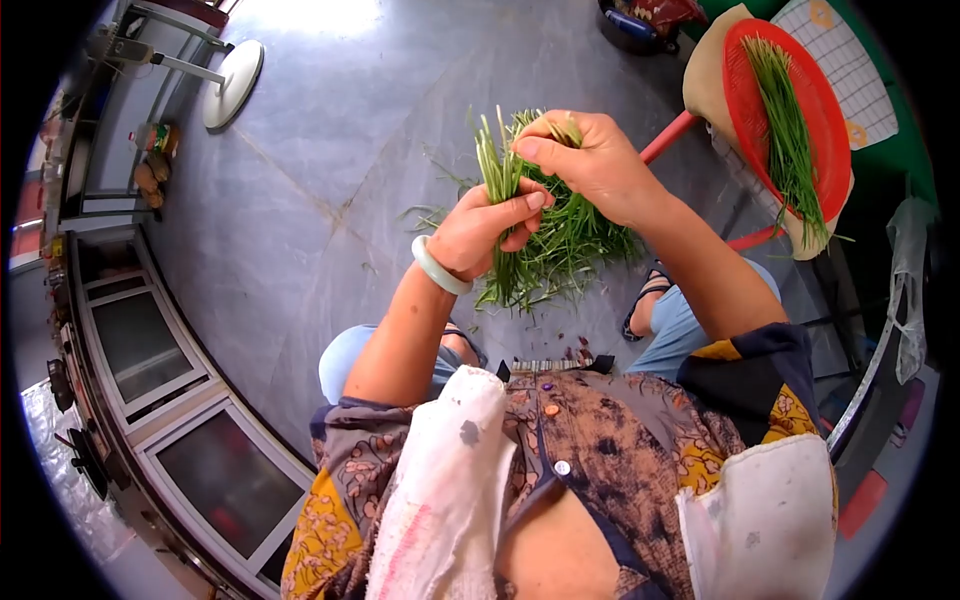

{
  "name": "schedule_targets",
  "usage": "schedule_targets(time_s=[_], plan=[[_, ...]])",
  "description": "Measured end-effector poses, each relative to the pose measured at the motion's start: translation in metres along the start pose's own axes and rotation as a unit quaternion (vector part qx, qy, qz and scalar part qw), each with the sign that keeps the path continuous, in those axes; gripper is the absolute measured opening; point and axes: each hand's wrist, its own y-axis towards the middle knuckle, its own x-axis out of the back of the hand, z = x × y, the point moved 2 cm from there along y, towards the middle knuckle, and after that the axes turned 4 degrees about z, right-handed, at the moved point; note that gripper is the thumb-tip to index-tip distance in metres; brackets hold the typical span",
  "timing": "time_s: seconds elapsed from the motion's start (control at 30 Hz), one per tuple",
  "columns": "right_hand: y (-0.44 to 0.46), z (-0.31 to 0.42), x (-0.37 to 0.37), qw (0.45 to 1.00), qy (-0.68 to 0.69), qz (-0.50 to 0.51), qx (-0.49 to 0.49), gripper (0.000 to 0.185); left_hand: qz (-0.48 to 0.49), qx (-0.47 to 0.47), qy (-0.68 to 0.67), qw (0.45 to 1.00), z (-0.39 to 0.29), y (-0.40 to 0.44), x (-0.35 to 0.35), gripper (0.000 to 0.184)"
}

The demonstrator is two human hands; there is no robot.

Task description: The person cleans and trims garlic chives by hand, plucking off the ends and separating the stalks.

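My left hand (478,228), with a pale bangle (440,267) at its wrist, is closed around an upright bunch of garlic chives (497,165). The pale stalk ends point up and the green leaves hang below the fist. Beside the stalk tops, my right hand (592,165) is closed in a pinch, with a few pale chive bits (566,132) showing between its fingers. On the floor under both hands lies a loose heap of green chives (585,232), partly hidden by the hands.
A red basket (738,90) with a bundle of chives (785,130) stands on a chair-like support at right. Glass-fronted cabinets (150,345) line the left side. A white round stand base (234,85) is at the upper left. A plastic bag (908,270) hangs at right.
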Motion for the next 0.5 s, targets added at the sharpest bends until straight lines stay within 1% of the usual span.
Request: schedule_targets(time_s=[0.07, 0.2, 0.3, 0.37, 0.47, 0.5], plan=[[0.000, -0.007, -0.006, 0.999, 0.035, 0.006, -0.021, 0.018, 0.001, -0.008, -0.002, 1.000, 0.002, 0.000, 0.002, 0.019], [0.003, -0.007, -0.006, 1.000, 0.008, 0.001, -0.022, 0.018, 0.020, -0.011, -0.010, 1.000, 0.003, 0.001, 0.002, 0.021], [0.003, -0.009, -0.007, 0.998, 0.019, 0.019, -0.057, 0.019, 0.027, -0.010, -0.019, 0.999, 0.006, 0.002, 0.003, 0.021], [0.003, -0.007, -0.012, 0.999, -0.010, 0.013, -0.040, 0.019, 0.025, -0.005, -0.018, 1.000, 0.008, 0.003, 0.004, 0.021], [0.004, -0.012, -0.013, 0.998, -0.053, 0.003, -0.027, 0.018, 0.032, 0.014, 0.027, 0.999, 0.012, 0.005, 0.007, 0.020], [0.004, -0.013, -0.012, 0.997, -0.068, 0.000, -0.025, 0.017, 0.031, 0.016, 0.013, 0.999, 0.011, 0.005, 0.006, 0.021]])
